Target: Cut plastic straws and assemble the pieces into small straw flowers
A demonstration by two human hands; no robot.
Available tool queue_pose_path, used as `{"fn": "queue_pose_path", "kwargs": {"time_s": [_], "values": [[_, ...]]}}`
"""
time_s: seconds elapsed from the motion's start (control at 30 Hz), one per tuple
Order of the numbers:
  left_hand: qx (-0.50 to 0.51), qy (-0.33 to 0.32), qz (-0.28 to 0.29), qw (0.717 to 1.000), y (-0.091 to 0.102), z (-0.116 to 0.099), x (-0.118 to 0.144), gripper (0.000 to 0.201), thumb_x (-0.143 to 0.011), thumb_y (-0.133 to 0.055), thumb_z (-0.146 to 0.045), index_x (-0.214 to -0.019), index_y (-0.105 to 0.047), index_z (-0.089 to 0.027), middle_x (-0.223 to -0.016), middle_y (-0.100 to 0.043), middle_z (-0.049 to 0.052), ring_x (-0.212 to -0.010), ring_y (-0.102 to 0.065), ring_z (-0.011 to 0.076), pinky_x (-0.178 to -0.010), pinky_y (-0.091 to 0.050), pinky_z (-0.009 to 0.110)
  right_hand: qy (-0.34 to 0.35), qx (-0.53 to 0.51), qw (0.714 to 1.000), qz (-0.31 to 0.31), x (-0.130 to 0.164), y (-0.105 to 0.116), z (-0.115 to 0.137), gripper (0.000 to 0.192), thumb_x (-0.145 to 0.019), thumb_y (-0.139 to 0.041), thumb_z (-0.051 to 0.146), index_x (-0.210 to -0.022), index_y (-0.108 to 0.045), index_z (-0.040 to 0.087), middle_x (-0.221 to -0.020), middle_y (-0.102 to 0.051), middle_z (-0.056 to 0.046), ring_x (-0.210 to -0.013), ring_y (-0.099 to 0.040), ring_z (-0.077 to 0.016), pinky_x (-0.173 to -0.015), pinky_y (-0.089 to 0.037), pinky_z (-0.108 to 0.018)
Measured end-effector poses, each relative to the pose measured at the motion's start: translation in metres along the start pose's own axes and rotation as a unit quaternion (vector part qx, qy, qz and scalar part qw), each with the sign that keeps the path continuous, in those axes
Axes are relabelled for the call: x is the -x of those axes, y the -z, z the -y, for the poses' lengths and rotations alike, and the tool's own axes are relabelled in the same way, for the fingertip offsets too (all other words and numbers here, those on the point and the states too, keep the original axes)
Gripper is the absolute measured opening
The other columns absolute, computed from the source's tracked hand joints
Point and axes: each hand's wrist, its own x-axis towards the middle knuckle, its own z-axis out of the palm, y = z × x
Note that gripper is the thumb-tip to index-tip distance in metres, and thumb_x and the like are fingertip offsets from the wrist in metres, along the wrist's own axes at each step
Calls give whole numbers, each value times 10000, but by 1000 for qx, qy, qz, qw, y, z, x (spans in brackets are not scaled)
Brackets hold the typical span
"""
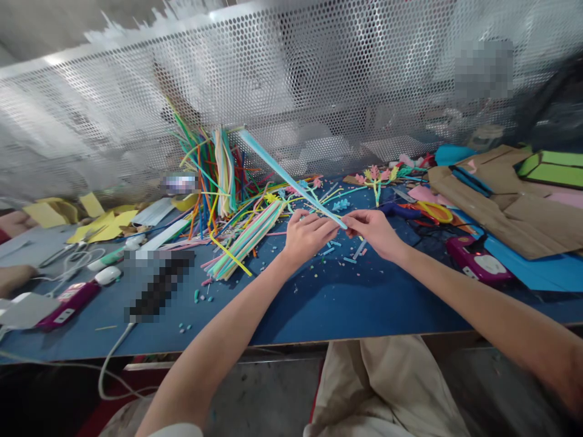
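A long light-blue straw slants up and to the left from between my two hands, over the blue table. My left hand pinches the straw near its lower end. My right hand grips the very tip of the same straw, right beside the left hand. A heap of coloured straws lies behind and to the left of my hands, some standing up, some in a flat bundle. Small cut straw bits are scattered under my hands.
A perforated metal screen walls off the table's far side. Cardboard pieces and green paper lie at right, with yellow-handled scissors and a purple device. Yellow paper, another purple device and cables lie at left.
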Motion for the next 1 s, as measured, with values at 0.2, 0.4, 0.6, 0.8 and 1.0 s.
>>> {"fn": "queue_pose_path", "kwargs": {"time_s": [0.2,0.4,0.6,0.8,1.0], "values": [[-38,-19,29,999,4,0,-2,164,-968,-586,-354,-1041,-732,-331,-975,-785,4,-810,-682,172,-884,-370,379,-58,-19,998,3,-2,1,-6,351,-759,-782,501,-886,-771,173,-742,-689,-40,-627,-595,-128,-614,-519,-276],[-49,4,-11,999,-4,-4,-1,168,-961,-599,-363,-1004,-745,-289,-768,-764,6,-746,-692,170,-878,-373,365,-15,29,999,-11,-2,3,-6,369,-768,-764,513,-909,-760,173,-734,-696,-43,-624,-610,-148,-622,-528,-301],[-10,81,5,997,-8,-12,-1,221,-961,-589,-398,-962,-751,-249,-747,-757,24,-716,-697,173,-798,-393,341,39,112,993,-14,-2,6,-9,342,-815,-714,516,-876,-725,179,-764,-710,-55,-651,-639,-179,-627,-527,-321],[203,222,51,952,-5,-23,-9,298,-991,-513,-411,-899,-715,-212,-772,-744,3,-645,-634,128,-694,-438,279,94,193,977,-5,0,7,-1,306,-876,-660,481,-862,-706,179,-786,-711,-61,-681,-635,-189,-661,-507,-336],[405,326,47,853,-2,-25,-15,333,-941,-574,-458,-818,-691,-172,-661,-684,2,-532,-526,106,-513,-402,238,166,214,963,8,1,6,5,262,-904,-632,468,-891,-698,215,-902,-721,-57,-846,-656,-214,-788,-507,-356]]}}
